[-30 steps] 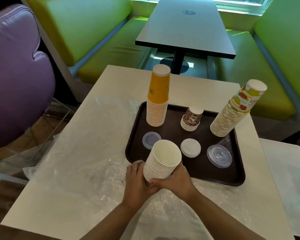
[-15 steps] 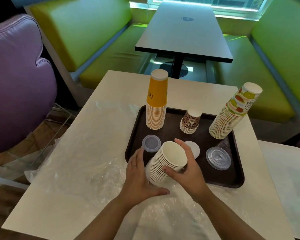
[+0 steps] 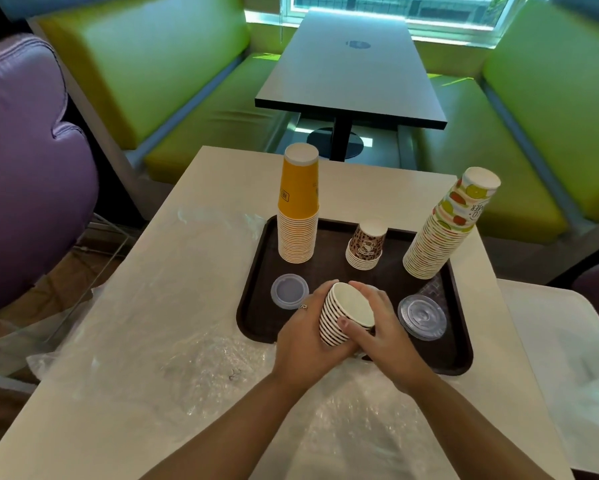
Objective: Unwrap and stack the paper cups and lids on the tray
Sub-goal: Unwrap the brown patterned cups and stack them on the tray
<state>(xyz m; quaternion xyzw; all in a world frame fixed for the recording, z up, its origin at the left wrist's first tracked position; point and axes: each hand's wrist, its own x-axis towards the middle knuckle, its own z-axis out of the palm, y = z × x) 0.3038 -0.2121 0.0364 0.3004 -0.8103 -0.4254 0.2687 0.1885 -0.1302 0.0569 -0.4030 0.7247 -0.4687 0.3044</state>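
Both hands clasp a stack of white paper cups (image 3: 343, 313).
Left hand (image 3: 305, 336) and right hand (image 3: 382, 329) curl around it, tilted, over the brown tray's (image 3: 256, 271) near edge.

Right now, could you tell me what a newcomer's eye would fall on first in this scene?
Both hands, left and right, grip a tilted white cup stack over the near edge of the brown tray. Behind it stand three upside-down stacks: a tall yellow stack at far left, a short brown patterned stack in the middle and a leaning fruit-print stack at far right. Crumpled clear wrap covers the near table.
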